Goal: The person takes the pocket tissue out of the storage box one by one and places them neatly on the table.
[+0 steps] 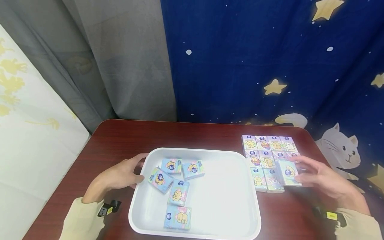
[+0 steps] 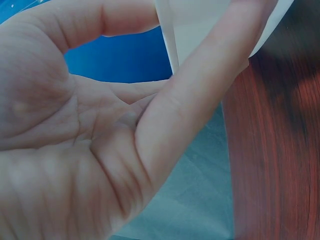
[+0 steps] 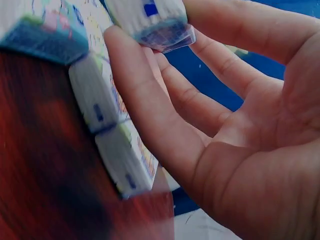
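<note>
A white tray [image 1: 225, 200] sits on the table, and my left hand [image 1: 121, 175] grips its left rim. In the left wrist view, the thumb and a finger pinch the tray's wall [image 2: 192, 30]. Inside the tray's left half lie several blue tissue packs [image 1: 177, 192] at mixed angles. My right hand [image 1: 327, 181] pinches a blue tissue pack [image 1: 288, 173] between thumb and fingers, at the front right corner of a block of tissue packs [image 1: 267, 162]. The right wrist view shows the held pack's end [image 3: 147, 17] above the neighbouring packs; whether it touches them I cannot tell.
The block's packs stand in close rows on the dark red table [image 1: 192, 135], right of the tray; back rows are purple-topped, front ones blue. A blue starry curtain [image 1: 228, 66] and a grey curtain [image 1: 135, 66] hang behind the table.
</note>
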`<state>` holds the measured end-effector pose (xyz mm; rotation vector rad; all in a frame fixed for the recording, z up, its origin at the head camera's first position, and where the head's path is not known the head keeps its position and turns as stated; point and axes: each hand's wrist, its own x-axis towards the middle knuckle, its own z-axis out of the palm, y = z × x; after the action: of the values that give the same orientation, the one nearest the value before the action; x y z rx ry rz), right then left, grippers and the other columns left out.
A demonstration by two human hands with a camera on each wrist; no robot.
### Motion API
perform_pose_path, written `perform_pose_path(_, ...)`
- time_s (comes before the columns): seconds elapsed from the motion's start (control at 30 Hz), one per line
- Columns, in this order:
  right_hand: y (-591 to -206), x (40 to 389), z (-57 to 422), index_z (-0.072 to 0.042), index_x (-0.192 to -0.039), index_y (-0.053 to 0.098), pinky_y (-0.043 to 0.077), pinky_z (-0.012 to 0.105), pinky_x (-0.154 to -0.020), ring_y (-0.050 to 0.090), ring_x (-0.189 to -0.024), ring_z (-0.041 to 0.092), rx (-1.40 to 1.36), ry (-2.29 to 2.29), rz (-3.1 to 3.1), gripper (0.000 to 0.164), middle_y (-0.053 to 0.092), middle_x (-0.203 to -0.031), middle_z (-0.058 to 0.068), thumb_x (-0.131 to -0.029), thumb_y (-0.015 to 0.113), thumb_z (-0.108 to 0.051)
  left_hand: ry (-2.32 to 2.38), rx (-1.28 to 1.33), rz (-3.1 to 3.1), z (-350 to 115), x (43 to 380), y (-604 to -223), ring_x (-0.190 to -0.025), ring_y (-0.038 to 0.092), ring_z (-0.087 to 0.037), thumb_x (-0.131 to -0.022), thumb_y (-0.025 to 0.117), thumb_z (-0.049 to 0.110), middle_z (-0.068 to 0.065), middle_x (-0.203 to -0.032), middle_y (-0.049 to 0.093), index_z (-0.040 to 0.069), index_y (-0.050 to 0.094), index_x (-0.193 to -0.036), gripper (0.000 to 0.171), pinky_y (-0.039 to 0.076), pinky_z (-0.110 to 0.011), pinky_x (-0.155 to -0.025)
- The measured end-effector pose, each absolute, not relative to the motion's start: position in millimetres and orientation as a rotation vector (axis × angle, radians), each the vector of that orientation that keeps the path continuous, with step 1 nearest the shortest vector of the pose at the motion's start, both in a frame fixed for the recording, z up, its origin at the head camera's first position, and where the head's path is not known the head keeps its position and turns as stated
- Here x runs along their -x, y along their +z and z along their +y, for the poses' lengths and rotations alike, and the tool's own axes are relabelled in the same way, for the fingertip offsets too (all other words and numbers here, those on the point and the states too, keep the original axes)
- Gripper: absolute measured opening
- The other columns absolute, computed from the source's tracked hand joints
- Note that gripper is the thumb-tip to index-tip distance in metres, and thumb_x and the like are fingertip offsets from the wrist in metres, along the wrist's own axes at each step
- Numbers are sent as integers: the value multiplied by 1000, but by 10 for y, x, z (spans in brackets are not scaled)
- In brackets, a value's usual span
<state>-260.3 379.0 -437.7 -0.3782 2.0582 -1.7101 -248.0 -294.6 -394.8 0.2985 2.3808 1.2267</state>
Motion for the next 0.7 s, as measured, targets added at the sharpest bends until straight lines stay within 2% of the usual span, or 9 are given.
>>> perform_pose_path(0.33, -4503, 2605, 4006, -35, -147, 60, 63, 34, -91, 74, -111, 21, 382, -1654, 2011, 63, 70, -135, -11, -105, 58, 11, 1221, -301, 2385, -2929, 2457, -3930, -98, 76, -32, -95, 73, -5, -32, -141, 60, -6, 32, -164, 80, 69, -48, -72)
perform_pose_path(0.6, -4517, 2611, 4006, -38, -139, 65, 64, 34, -86, 76, -104, 23, 349, -1592, 2051, 59, 73, -125, -5, -104, 61, 10, 1232, -304, 2380, -2933, 2464, -3936, -99, 76, -32, -95, 74, -5, -32, -142, 60, -6, 31, -164, 81, 69, -48, -72)
perform_pose_path(0.7, -4524, 2620, 3984, -36, -138, 65, 65, 35, -85, 75, -102, 24, 365, -1561, 2076, 57, 72, -124, 1, -104, 61, 10, 1232, -303, 2379, -2933, 2463, -3945, -99, 76, -32, -95, 74, -5, -32, -142, 60, -6, 32, -164, 81, 69, -48, -72)
